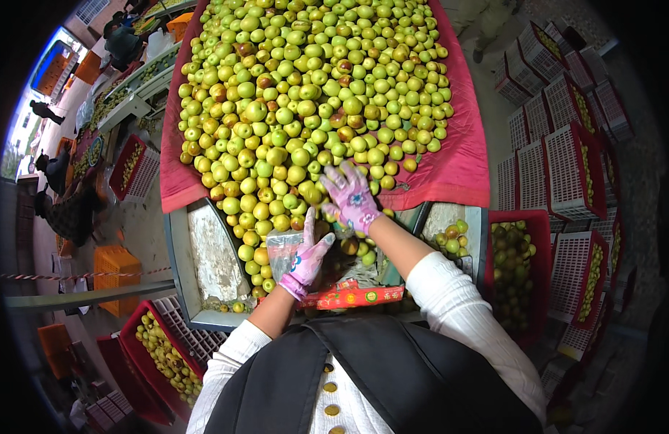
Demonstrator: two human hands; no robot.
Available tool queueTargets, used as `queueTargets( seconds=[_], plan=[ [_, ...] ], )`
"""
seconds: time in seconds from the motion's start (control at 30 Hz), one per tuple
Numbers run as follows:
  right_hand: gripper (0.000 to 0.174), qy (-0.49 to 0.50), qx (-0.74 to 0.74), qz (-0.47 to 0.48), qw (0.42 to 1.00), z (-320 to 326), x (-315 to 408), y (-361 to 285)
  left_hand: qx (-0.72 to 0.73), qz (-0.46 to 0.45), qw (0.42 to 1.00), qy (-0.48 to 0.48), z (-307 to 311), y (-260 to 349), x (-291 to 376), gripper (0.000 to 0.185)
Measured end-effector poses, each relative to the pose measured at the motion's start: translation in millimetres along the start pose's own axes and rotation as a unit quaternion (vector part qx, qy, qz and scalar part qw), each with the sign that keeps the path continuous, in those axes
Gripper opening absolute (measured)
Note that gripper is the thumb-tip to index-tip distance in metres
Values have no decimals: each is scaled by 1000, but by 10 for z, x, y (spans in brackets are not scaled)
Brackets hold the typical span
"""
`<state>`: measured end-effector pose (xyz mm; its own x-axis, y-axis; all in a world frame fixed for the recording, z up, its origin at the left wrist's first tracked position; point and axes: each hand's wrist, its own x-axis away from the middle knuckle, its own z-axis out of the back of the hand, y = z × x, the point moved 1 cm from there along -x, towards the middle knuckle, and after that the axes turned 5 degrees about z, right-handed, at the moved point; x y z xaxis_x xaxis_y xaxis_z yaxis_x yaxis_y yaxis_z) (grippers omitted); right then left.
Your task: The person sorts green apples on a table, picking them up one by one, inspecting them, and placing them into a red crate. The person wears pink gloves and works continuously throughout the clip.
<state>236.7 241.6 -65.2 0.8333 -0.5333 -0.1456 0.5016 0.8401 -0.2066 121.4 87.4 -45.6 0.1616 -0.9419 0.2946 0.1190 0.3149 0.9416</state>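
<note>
A heap of small green and brownish fruit [291, 114], which look like jujubes, covers a sloping pink cloth [464, 168] and runs down to a metal chute. My right hand [353, 200], in a pink flowered glove, lies on the heap's lower edge with its fingers spread. My left hand [306, 260], gloved alike, is nearer to me, its index finger and thumb apart. Right beside it is a clear plastic piece [283, 252]; whether the curled, hidden fingers hold it is unclear. Below both hands, a red printed box edge [350, 298] crosses the chute, with a few fruit behind it.
Metal side panels [209, 244] flank the chute. A red crate of fruit [513, 271] stands close on the right, beside stacked crates [570, 163]. Another fruit crate [166, 352] is at lower left. An orange crate [116, 279] and several people [68, 214] are farther left.
</note>
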Motion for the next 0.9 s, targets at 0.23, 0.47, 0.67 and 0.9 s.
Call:
queueTargets(
  seconds=[0.23, 0.47, 0.67, 0.9],
  plan=[
    [38, 144, -45, -57, 987, 305, 174, 369, 76, 16, 997, 1, -45, 29, -20, 79],
    [75, 91, 99, -248, 959, 89, 186, 1128, 166, 24, 982, -88, -182, -85, -245, 71],
    [54, 83, 29, -132, 987, 197, -144, 57, 62, 65, 987, -134, -179, -312, -30, 58],
    [66, -12, 110, 32, 993, -21, -365, -253, 52, 92, 985, -135, -131, -223, 99, 52]
  ],
)
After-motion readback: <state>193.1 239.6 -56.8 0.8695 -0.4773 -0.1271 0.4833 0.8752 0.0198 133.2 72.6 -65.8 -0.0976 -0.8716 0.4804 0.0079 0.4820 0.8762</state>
